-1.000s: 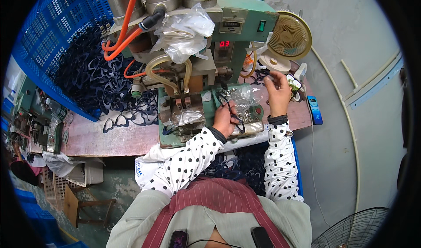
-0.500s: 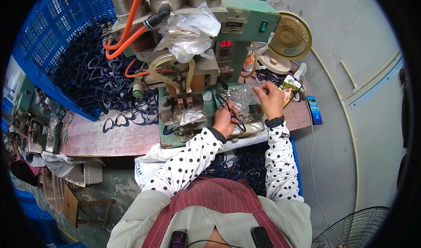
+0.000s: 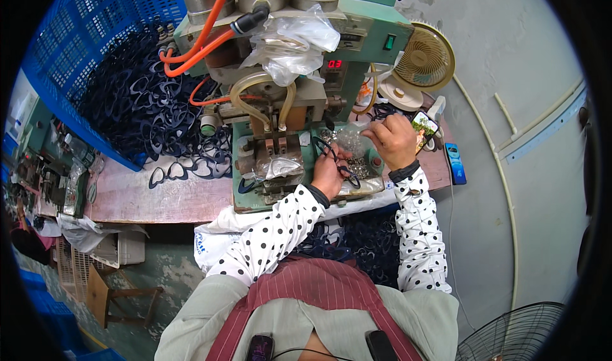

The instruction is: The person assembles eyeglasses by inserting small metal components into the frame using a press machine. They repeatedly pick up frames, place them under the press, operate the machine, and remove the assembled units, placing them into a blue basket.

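My left hand point(image 3: 329, 175) is closed on a dark navy looped strip point(image 3: 354, 180), whose loops stick out past the fingers. It is beside the metal clamp block point(image 3: 278, 154) of a green press machine. My right hand point(image 3: 394, 141) is raised to the right of it, fingertips pinched together. Whatever they may hold is too small to make out. Below and left of the right hand, clear plastic point(image 3: 349, 138) lies over a tray of small shiny metal bits point(image 3: 361, 168). A red button point(image 3: 376, 162) is by the tray.
A tilted blue crate point(image 3: 44, 87) spills many dark looped strips point(image 3: 137, 99) onto the table point(image 3: 159, 201) at the left. More strips fill a container point(image 3: 357, 236) below the table edge. On the right are a fan point(image 3: 422, 55), a lit phone point(image 3: 423, 128) and a blue phone point(image 3: 454, 163).
My right hand has turned, its fingers curling more downward, and its forearm has swung outward. My left hand keeps its hold on the looped strip. The whole view has shifted slightly.
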Demonstrator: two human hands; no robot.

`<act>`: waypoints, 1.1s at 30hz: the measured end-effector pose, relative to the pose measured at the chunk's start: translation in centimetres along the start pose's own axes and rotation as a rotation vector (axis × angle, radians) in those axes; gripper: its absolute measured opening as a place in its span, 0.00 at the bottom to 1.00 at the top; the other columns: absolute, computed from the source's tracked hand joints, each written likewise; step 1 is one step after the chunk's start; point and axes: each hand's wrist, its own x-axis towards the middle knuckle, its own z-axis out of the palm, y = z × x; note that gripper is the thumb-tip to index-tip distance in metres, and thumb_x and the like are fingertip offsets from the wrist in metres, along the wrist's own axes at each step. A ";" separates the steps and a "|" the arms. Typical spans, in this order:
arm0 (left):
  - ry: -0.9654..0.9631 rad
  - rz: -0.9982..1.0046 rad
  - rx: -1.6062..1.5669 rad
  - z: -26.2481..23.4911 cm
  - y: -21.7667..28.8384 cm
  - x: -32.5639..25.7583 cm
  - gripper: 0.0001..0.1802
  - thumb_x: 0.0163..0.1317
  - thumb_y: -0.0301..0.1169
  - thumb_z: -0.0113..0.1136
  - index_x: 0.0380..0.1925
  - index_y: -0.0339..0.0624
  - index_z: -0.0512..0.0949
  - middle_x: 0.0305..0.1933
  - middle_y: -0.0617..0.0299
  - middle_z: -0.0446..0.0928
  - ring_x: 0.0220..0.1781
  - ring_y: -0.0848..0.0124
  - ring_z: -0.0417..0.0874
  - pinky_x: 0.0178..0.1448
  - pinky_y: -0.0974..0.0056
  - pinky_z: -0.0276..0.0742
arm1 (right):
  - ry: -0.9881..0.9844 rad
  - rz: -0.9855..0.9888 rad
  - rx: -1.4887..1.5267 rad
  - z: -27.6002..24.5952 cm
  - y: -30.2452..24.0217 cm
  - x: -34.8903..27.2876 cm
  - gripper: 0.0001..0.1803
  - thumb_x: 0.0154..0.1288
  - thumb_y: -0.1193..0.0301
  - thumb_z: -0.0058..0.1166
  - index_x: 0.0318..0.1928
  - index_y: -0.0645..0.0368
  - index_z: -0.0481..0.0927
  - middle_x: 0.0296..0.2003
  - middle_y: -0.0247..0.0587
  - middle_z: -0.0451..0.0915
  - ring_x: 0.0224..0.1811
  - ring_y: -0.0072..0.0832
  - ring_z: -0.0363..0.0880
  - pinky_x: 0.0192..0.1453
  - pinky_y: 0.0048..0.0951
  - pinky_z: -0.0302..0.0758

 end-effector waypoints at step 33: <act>-0.499 0.305 0.737 3.0 3.1 -13.7 0.13 0.73 0.36 0.48 0.40 0.37 0.77 0.22 0.67 0.73 0.23 0.80 0.71 0.29 0.73 0.66 | 0.958 0.785 0.689 6.3 7.3 4.1 0.16 0.65 0.85 0.44 0.52 0.61 0.74 0.48 0.40 0.73 0.44 0.27 0.79 0.37 0.25 0.86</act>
